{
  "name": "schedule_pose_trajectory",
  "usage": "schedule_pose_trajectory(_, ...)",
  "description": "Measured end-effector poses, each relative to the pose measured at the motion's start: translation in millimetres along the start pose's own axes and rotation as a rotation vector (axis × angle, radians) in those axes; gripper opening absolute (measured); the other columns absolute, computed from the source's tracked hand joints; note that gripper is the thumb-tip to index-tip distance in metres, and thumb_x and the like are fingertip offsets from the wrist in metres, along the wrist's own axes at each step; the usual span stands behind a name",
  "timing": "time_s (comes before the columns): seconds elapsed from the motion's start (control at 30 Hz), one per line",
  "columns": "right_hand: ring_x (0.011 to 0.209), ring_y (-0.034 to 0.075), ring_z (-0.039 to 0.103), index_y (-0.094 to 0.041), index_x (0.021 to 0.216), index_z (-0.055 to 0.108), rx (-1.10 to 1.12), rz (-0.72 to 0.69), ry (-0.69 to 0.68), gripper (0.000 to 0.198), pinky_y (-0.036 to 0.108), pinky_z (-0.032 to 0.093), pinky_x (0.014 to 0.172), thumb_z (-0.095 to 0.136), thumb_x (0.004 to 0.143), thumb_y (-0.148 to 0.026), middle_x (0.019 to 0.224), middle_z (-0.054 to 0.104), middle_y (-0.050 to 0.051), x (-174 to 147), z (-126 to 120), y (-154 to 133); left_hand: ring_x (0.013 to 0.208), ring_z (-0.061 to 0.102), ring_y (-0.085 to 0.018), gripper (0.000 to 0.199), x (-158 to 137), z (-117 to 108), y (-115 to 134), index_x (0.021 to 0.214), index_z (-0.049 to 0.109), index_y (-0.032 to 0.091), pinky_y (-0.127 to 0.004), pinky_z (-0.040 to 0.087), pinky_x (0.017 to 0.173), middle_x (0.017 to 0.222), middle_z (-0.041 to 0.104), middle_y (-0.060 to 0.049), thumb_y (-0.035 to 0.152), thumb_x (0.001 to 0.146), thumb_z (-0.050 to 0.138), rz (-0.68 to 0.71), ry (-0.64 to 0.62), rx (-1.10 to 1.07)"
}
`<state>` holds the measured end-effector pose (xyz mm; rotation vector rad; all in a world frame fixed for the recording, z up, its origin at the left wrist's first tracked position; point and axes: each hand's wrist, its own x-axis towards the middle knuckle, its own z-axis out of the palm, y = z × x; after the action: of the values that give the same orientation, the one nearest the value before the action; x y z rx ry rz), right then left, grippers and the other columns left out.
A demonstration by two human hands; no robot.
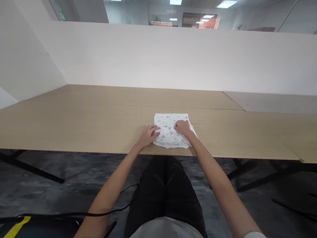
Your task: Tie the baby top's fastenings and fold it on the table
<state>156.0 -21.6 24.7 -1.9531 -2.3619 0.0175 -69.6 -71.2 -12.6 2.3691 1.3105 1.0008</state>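
Observation:
A white cloth (172,138) with a small scattered print lies on the table close to its front edge. It looks folded, with a crease across its middle and an uneven lower edge. At the cloth's left side, my left hand (148,136) rests with fingers stretched out and thumb apart, the fingertips on the fabric. Curled over the right part of the cloth, my right hand (182,127) has its fingers closed on the fabric; the fingertips are partly hidden.
The long wooden table (78,118) runs along a white partition (142,57) with glass above. A grey panel (281,100) adjoins at the back right. At lower left are a dark chair (46,236) with a yellow strap and a black cable (72,214) crossing near my left arm.

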Motion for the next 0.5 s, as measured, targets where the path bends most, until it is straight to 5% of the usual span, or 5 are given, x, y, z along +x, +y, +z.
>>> schedule_pose_trajectory(0.17, 0.099, 0.028, 0.063, -0.009, 0.103, 0.067, -0.036, 0.219, 0.07, 0.033, 0.038, 0.039, 0.085, 0.039, 0.09, -0.021, 0.106, 0.067, 0.02, -8, -28, 59, 0.105, 0.055, -0.024, 0.032, -9, -12, 5, 0.103, 0.066, 0.021, -0.043, 0.04, 0.097, 0.107, 0.066, -0.008, 0.039, 0.09, 0.044, 0.028, 0.053, 0.037)
schedule_pose_trajectory(0.37, 0.101, 0.031, 0.063, -0.005, 0.108, 0.067, -0.124, 0.465, -0.006, 0.035, 0.039, 0.045, 0.08, 0.038, 0.09, -0.014, 0.106, 0.065, 0.026, -41, -31, 148, 0.099, 0.059, -0.023, 0.029, -34, -30, 6, 0.097, 0.07, 0.024, -0.038, 0.043, 0.091, 0.101, 0.069, -0.006, 0.04, 0.088, 0.048, 0.124, -0.097, 0.076)
schedule_pose_trajectory(0.5, 0.102, 0.029, 0.063, -0.008, 0.118, 0.062, -0.07, 0.402, -0.032, 0.038, 0.038, 0.046, 0.081, 0.04, 0.089, -0.014, 0.109, 0.065, 0.023, -61, -23, 168, 0.102, 0.059, -0.024, 0.029, -40, -33, 7, 0.103, 0.07, 0.027, -0.039, 0.042, 0.093, 0.104, 0.069, -0.006, 0.039, 0.088, 0.049, 0.139, -0.154, 0.111)
